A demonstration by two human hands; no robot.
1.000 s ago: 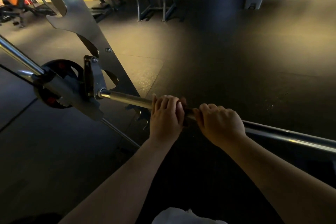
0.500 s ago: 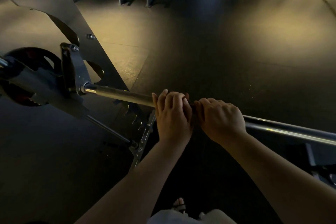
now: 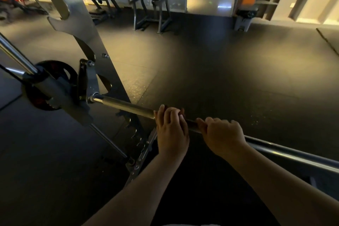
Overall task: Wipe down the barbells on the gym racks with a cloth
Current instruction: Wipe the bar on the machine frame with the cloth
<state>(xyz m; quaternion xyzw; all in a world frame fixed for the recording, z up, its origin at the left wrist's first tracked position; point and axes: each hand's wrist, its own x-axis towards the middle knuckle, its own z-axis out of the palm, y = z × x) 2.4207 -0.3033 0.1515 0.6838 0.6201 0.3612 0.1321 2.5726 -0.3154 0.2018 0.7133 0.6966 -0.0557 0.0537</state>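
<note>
Barbell runs slantwise beneath both hands, its end seated in the rack hook beyond the left hand. That hand and the right hand each curl round the shaft, near each other but apart (any cloth under them is hidden). Past the knuckles lies dark floor, a bench frame farther off.

From the left hand a short bare stretch of barbell runs free, then the hook bracket and notched steel upright block it. Past the right hand the bar lies open (to the frame's edge); beyond, open floor.
</note>
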